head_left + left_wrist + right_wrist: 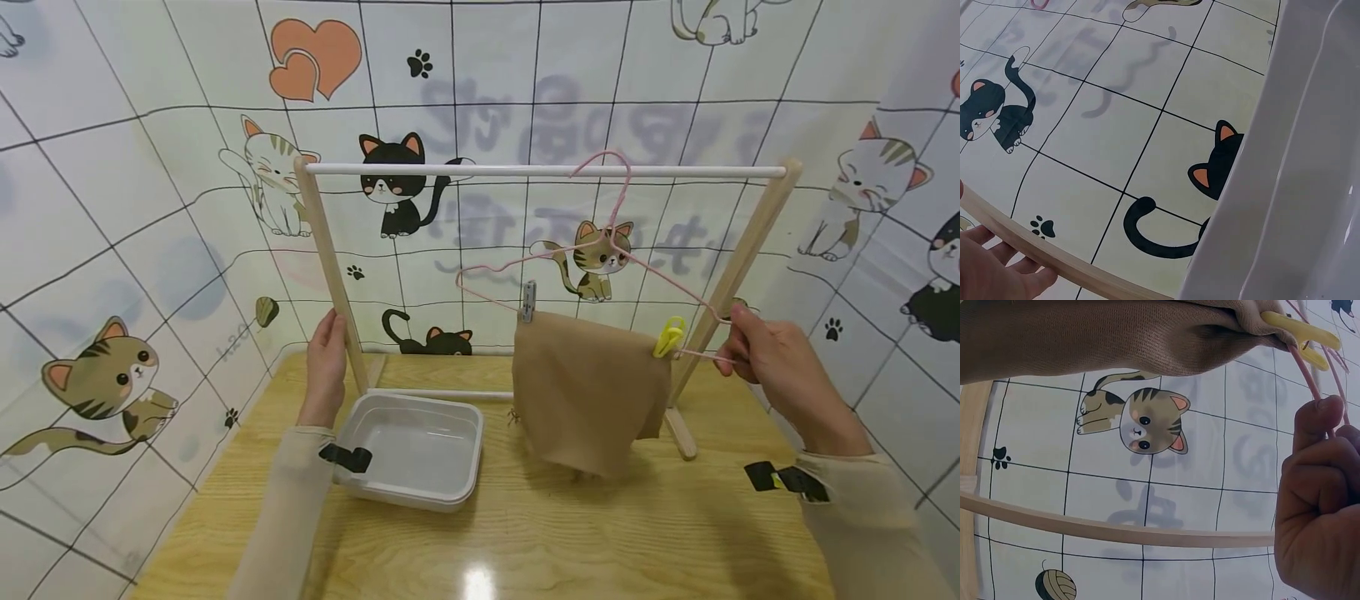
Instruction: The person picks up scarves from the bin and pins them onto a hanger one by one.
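Note:
A pink wire clothes hanger (660, 271) has its hook over the white rail (465, 171) of a small wooden rack. My right hand (780, 367) grips the hanger's right end with curled fingers, also seen in the right wrist view. A brown cloth (592, 392) hangs from its lower wire, fastened by a grey clip (528, 302) at the left and a yellow clip (670, 337) at the right. At the rack's left post (330, 258), my left hand (325, 371) holds the wood between thumb and fingers; the left wrist view shows the fingertips against it.
A white rectangular tub (420, 496) stands on the wood-grain table (525, 542), in front of the rack's left side. The rack's right post (738, 250) and foot (681, 435) are beside the cloth. A cat-patterned wall covering (495, 67) surrounds the table.

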Motion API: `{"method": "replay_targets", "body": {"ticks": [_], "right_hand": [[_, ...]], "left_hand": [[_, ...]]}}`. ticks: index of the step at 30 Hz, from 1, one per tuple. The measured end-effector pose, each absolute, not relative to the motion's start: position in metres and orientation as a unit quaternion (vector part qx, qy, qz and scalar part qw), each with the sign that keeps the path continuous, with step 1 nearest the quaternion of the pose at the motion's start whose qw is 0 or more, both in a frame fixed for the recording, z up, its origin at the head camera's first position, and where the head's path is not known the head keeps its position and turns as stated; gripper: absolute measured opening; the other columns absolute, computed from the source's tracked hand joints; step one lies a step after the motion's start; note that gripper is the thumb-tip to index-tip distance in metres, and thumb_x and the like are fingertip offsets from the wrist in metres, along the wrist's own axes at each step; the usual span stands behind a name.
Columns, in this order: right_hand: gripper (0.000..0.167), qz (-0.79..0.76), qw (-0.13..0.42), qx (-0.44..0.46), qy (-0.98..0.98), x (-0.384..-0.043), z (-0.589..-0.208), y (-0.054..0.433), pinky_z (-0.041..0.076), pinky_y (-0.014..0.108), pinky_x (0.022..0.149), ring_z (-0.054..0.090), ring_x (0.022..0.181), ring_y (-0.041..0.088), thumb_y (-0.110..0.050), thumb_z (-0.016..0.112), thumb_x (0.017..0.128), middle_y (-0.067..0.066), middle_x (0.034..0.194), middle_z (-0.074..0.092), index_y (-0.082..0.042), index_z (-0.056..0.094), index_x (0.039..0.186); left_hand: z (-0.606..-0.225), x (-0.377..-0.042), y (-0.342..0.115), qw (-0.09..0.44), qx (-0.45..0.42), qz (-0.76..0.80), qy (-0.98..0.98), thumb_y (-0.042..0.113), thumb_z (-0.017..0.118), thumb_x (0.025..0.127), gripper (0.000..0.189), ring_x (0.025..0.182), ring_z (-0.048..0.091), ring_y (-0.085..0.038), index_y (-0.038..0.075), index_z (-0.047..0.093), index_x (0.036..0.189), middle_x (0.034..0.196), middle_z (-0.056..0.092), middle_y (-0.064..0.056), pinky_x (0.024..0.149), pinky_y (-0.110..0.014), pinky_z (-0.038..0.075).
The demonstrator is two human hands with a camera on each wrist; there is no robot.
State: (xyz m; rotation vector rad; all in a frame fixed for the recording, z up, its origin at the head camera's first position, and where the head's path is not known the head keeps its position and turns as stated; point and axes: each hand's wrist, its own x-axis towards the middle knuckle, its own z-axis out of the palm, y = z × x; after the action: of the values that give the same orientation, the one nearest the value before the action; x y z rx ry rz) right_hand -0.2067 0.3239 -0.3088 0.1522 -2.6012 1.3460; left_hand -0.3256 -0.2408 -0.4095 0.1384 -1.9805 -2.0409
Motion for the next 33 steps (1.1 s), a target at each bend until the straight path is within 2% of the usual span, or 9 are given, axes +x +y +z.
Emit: {"method": "replay_targets", "body": {"ticks": [3,10,16,20,27,33], "right_hand": [[0.069,0.461,0.109,0.059,-0.879,-0.214,-0.306,0.321,0.041,0.027,0.062,0.049,0.053,0.024,-0.051,0.032,0.110,0.007,0.063,0.061,0.003,0.039,0.067],[0.071,0.471,0.118,0.046,-0.873,-0.226,-0.302,0.311,0.040,0.034,0.057,0.045,0.052,0.024,-0.055,0.033,0.108,0.006,0.063,0.060,0.002,0.040,0.066],[0.074,0.473,0.111,0.037,-0.873,-0.236,-0.298,0.304,0.044,0.030,0.065,0.052,0.056,0.022,-0.062,0.034,0.105,0.006,0.065,0.060,0.001,0.040,0.067],[0.073,0.478,0.107,0.032,-0.871,-0.242,-0.296,0.301,0.044,0.030,0.061,0.056,0.060,0.017,-0.064,0.035,0.104,0.003,0.066,0.061,-0.001,0.043,0.068],[0.065,0.511,0.092,0.063,-0.852,-0.253,-0.298,0.295,0.038,0.031,0.050,0.055,0.055,0.012,-0.052,0.037,0.108,-0.001,0.064,0.063,0.000,0.047,0.069],[0.064,0.529,0.086,0.079,-0.841,-0.260,-0.301,0.286,0.036,0.031,0.048,0.055,0.055,0.010,-0.051,0.039,0.108,-0.001,0.061,0.062,-0.003,0.045,0.066]], "left_hand": [[-0.410,-0.325,-0.241,0.146,0.042,-0.713,-0.684,0.045,0.042,0.109,0.063,0.148,0.034,-0.022,0.015,0.028,0.162,0.163,0.036,-0.009,0.123,-0.042,0.027],[-0.410,-0.325,-0.239,0.148,0.042,-0.713,-0.684,0.046,0.043,0.109,0.063,0.147,0.035,-0.023,0.014,0.029,0.162,0.162,0.037,-0.010,0.122,-0.042,0.028],[-0.411,-0.326,-0.239,0.149,0.041,-0.717,-0.679,0.044,0.043,0.109,0.062,0.147,0.035,-0.023,0.014,0.030,0.162,0.162,0.038,-0.009,0.122,-0.043,0.028],[-0.412,-0.326,-0.240,0.149,0.039,-0.718,-0.678,0.043,0.043,0.109,0.062,0.147,0.035,-0.022,0.014,0.029,0.162,0.162,0.038,-0.009,0.122,-0.042,0.027],[-0.413,-0.326,-0.241,0.150,0.037,-0.717,-0.680,0.044,0.043,0.109,0.063,0.147,0.035,-0.022,0.014,0.029,0.162,0.162,0.037,-0.009,0.122,-0.042,0.027],[-0.412,-0.326,-0.241,0.149,0.033,-0.719,-0.678,0.045,0.043,0.109,0.063,0.148,0.034,-0.022,0.014,0.028,0.162,0.163,0.036,-0.009,0.122,-0.042,0.026]]}}
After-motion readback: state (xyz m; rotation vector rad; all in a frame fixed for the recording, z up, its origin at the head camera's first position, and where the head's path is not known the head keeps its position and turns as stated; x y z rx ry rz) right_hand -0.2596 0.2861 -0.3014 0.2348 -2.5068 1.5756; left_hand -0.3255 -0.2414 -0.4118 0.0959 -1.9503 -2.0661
